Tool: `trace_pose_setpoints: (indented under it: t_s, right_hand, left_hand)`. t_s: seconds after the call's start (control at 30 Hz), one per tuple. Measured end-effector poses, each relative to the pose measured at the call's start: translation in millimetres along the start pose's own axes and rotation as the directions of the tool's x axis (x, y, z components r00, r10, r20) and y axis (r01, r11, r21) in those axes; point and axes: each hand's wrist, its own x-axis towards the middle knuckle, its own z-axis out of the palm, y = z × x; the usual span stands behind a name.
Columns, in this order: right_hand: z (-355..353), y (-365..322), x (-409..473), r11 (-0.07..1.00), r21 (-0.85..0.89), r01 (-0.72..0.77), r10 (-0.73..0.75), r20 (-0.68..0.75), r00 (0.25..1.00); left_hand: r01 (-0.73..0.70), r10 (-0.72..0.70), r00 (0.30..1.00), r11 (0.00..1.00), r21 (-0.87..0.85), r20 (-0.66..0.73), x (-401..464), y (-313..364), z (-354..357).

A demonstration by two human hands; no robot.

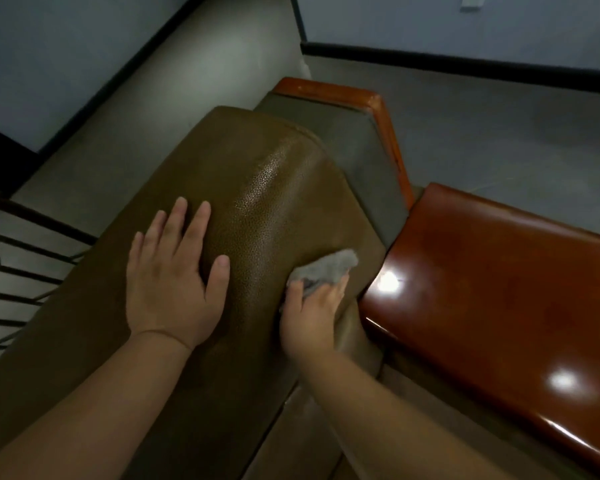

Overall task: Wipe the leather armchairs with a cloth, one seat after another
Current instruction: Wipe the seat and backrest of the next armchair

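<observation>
Wiping goes best if the right hand [310,315], clutching the grey cloth [323,270], sweeps the olive-brown leather armchair back [257,188] beside the flat, bracing left hand [172,277].

left hand [174,289] flat on armchair [257,188] | right hand [310,315] grips cloth [326,268]

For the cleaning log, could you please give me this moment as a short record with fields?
surface being wiped: brown leather backrest top of the armchair
cloth: grey cloth, bunched, pressed on the backrest's right edge
right hand: right hand grips the cloth
left hand: left hand rests flat on the leather, fingers spread
beside the chair: glossy red-brown wooden surface to the right
further back: wooden armrest on grey upholstery
floor: grey floor
</observation>
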Motion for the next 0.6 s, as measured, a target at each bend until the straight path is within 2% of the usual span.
trace_pose_setpoints:
  t_s: [0.03,0.1,0.17,0.23,0.3,0.4,0.47,0.5,0.53,0.57,0.6]
  right_hand:
    - [-5,0,-5,1.000,-0.023,-0.003,0.004,0.072,0.997]
    - [-18,-23,15,0.999,-0.041,-0.013,0.017,0.102,0.995]
    - [-29,-60,51,0.999,-0.039,-0.006,0.007,0.020,1.000]
    - [-28,-92,71,0.990,-0.059,0.129,-0.135,-0.106,0.985]
    - [-18,-96,59,0.959,-0.090,0.270,-0.280,-0.141,0.949]
    - [-2,-58,-3,0.864,-0.127,0.487,-0.495,-0.043,0.868]
    - [0,-28,-38,0.832,-0.101,0.546,-0.540,0.081,0.838]
    - [-3,-21,-41,0.844,-0.051,0.534,-0.529,0.084,0.844]
    - [-12,-21,-36,0.897,-0.007,0.442,-0.440,0.076,0.895]
    - [-19,-25,-23,0.964,0.069,0.256,-0.261,0.077,0.962]
    - [-26,-29,-4,0.988,0.143,0.059,-0.067,0.052,0.996]
  left_hand:
    - [0.000,0.000,1.000,1.000,0.001,-0.007,-1,0,0]
    - [-0.004,0.004,1.000,1.000,0.016,-0.017,-1,0,1]
    - [-0.002,0.003,1.000,1.000,0.022,-0.018,-1,0,3]
    - [0.000,0.001,1.000,1.000,0.028,-0.018,-1,-2,4]
    - [-0.003,0.004,1.000,1.000,0.031,-0.014,-1,-4,4]
    - [-0.013,0.013,1.000,1.000,0.021,-0.010,-1,-4,3]
    - [-0.014,0.014,1.000,1.000,0.021,-0.022,-1,-4,3]
    - [-0.016,0.017,1.000,1.000,0.019,-0.025,-1,-3,3]
    - [-0.017,0.018,1.000,1.000,0.018,-0.025,-1,-2,3]
    - [-0.015,0.016,1.000,1.000,0.019,-0.025,-2,-2,2]
    - [-0.015,0.016,1.000,1.000,0.019,-0.024,-2,-2,2]
